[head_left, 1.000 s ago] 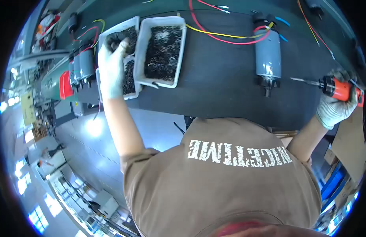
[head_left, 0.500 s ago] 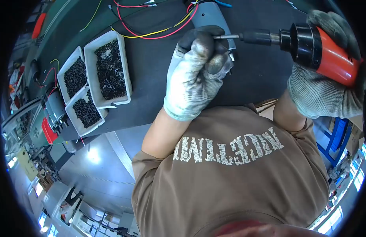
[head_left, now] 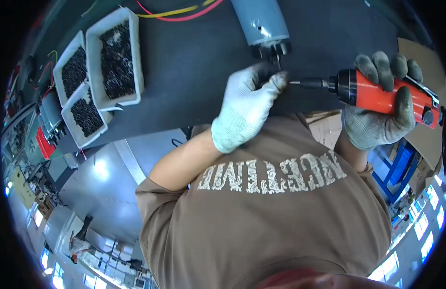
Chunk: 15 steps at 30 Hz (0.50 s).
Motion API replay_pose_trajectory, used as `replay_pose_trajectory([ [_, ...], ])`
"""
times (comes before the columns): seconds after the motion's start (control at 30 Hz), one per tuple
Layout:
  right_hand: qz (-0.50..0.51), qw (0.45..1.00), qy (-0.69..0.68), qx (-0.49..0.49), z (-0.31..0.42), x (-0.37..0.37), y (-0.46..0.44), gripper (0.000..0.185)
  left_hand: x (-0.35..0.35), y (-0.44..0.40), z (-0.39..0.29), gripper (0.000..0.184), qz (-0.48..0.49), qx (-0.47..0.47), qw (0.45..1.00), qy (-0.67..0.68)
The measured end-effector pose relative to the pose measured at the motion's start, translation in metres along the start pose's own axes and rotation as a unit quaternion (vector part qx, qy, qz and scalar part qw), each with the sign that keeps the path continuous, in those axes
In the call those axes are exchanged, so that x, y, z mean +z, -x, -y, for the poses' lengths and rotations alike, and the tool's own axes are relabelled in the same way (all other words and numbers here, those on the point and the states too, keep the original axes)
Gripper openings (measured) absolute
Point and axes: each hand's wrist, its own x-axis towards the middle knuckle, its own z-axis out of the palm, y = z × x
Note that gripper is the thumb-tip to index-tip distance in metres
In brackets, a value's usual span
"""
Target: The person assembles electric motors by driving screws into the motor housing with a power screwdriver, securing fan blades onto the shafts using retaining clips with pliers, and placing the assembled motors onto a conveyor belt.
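My right hand (head_left: 384, 101), in a grey-stained glove, is wrapped round a red and black power screwdriver (head_left: 377, 94), its bit pointing left. The fingers of my gloved left hand (head_left: 247, 103) are pinched together at the tip of the bit; what they hold is too small to make out. Just above them lies a grey cylindrical motor (head_left: 264, 24), its black shaft end toward me. Three white trays stand to the left: a large one (head_left: 138, 72) with dark rings, and two smaller ones (head_left: 58, 82) (head_left: 81, 139) with small dark parts.
Red and yellow wires (head_left: 179, 13) cross the dark tabletop (head_left: 194, 62) at the top. More motors (head_left: 49, 111) and a red object (head_left: 45, 144) are at the far left. Cardboard (head_left: 425, 139) is at the right. A person (head_left: 80, 243) is in the background, lower left.
My left hand has come from the trays to the screwdriver's tip, and both hands are now closer to the motor's shaft end. The view has shifted, too.
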Motion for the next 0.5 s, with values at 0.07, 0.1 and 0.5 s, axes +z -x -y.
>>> replay_pose_trajectory([
  [0.07,-0.006,1.0,-0.001,0.011,-0.003,-0.007,0.004,0.033,-0.002,0.0,0.009,0.031,0.0,-0.007,1.0,-0.021],
  [0.1,0.004,1.0,-0.005,0.023,-0.002,-0.01,0.005,0.032,-0.004,0.002,0.013,0.03,-0.002,-0.009,1.0,-0.03],
  [0.5,-0.048,0.996,-0.052,0.045,0.028,-0.056,-0.028,0.031,0.023,-0.02,0.034,0.022,-0.067,-0.067,0.952,0.29],
])
